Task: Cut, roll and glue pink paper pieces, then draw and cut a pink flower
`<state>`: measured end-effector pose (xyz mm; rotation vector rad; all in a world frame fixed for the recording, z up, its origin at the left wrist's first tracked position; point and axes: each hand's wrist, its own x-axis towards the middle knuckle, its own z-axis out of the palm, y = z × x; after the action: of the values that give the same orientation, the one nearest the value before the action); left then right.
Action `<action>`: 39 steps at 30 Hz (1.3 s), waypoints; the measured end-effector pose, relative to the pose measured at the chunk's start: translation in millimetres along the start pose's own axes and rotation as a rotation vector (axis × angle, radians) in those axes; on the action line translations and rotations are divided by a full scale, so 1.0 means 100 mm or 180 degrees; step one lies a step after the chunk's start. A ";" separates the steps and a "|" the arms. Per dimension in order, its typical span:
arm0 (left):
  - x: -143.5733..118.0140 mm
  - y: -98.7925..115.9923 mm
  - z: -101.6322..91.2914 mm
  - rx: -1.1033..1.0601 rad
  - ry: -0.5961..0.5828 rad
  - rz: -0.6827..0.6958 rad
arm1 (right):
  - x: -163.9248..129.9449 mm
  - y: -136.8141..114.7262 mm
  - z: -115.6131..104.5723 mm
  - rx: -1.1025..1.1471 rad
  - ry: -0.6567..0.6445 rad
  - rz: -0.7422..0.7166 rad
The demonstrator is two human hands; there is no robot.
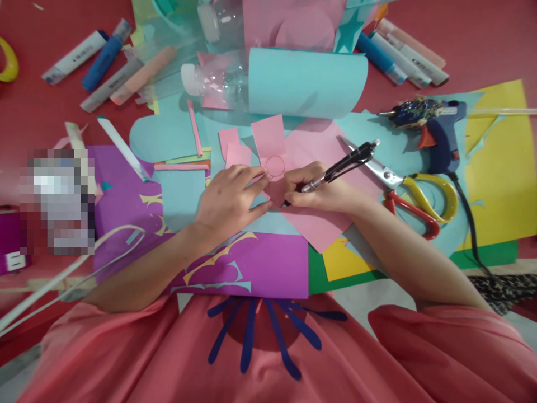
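My right hand is closed around a black and clear pen, its tip low against pink paper. A thin circle outline shows on the pink paper, with a second round shape partly hidden between my hands. My left hand lies with fingers spread, its fingertips and thumb touching the paper beside that round shape. Smaller pink paper pieces lie above my left hand. To the right of my right forearm rest scissors with yellow and red handles, their blades parted.
A clear bottle wrapped in light blue paper lies behind my hands. A glue gun with a black cord sits at the right. Markers lie on both far sides. Purple paper with cut scraps is in front; a blurred-out object is at left.
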<state>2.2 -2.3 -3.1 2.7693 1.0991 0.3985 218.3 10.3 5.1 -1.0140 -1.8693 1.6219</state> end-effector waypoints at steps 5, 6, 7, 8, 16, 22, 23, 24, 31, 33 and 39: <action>0.00 0.00 0.00 0.0070 0.0051 0.0047 | 0.01 0.00 -0.02 0.0012 -0.0037 0.0001; 0.00 0.00 0.00 0.0070 0.0058 0.0046 | 0.01 0.01 -0.03 0.0044 -0.0008 -0.0020; 0.00 0.00 0.00 0.0065 0.0055 0.0041 | 0.01 0.02 -0.04 0.0082 0.0098 -0.0057; 0.00 0.01 0.00 0.0062 0.0043 0.0037 | 0.01 0.03 -0.04 0.0103 0.0300 -0.0095; 0.02 0.04 -0.02 0.0036 -0.0088 -0.0041 | -0.02 0.09 -0.02 -0.0440 0.1806 0.0042; 0.02 0.05 -0.03 -0.0013 -0.0068 -0.0030 | -0.02 0.07 -0.01 -0.0523 0.1563 -0.0031; 0.02 0.05 -0.03 -0.0016 -0.0067 -0.0037 | -0.02 0.07 0.00 -0.0517 0.1561 -0.0040; 0.02 0.06 -0.03 -0.0016 -0.0074 -0.0046 | -0.02 0.06 0.00 -0.0520 0.1561 -0.0049; 0.02 0.05 -0.04 0.0090 0.0031 0.0035 | -0.01 0.08 0.00 -0.0619 0.1586 -0.0067; 0.02 0.05 -0.03 0.0119 0.0036 0.0052 | 0.00 0.09 0.00 -0.0646 0.1621 -0.0124; 0.02 0.05 -0.03 0.0119 -0.0001 0.0022 | 0.01 0.08 0.00 -0.0882 0.1653 -0.0072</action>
<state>5.9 -5.1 1.5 2.8062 1.1085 0.3823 219.6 10.8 -3.3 -1.3664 -1.7499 0.9699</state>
